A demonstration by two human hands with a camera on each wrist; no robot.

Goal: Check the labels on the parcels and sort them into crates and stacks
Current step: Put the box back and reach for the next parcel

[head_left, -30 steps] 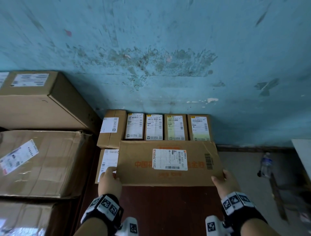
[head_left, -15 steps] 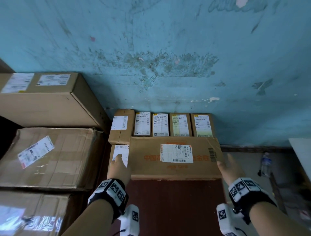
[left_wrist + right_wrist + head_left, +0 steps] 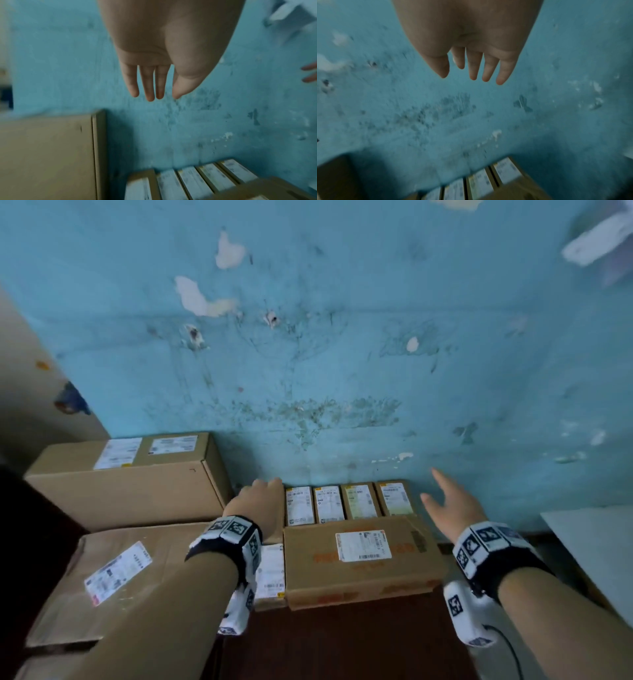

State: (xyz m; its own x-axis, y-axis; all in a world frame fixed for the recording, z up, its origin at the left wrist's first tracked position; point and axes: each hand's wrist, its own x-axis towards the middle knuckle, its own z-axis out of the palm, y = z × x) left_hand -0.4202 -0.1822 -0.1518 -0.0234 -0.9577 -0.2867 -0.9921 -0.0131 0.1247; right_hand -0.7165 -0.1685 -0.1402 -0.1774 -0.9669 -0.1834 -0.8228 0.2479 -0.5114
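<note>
A flat brown parcel (image 3: 359,563) with a white label and orange print lies on the dark red surface, in front of a row of small labelled parcels (image 3: 346,503) standing against the blue wall. My left hand (image 3: 260,501) hovers over the row's left end, fingers straight, holding nothing. My right hand (image 3: 445,501) hangs in the air to the right of the row, fingers spread and empty. The left wrist view shows the left hand (image 3: 154,83) above the small parcels (image 3: 188,181). The right wrist view shows the right hand (image 3: 471,65) empty before the wall, small parcels (image 3: 479,182) below.
Large cardboard boxes (image 3: 130,484) are stacked at the left, the lower box (image 3: 120,577) carrying a skewed label. A small parcel (image 3: 270,573) sits left of the flat one. A white surface (image 3: 592,546) stands at the right. The peeling blue wall (image 3: 342,354) closes the back.
Both hands have let go of the flat brown parcel, which now rests in front of the row, and have risen off it. The head view has tilted up the wall.
</note>
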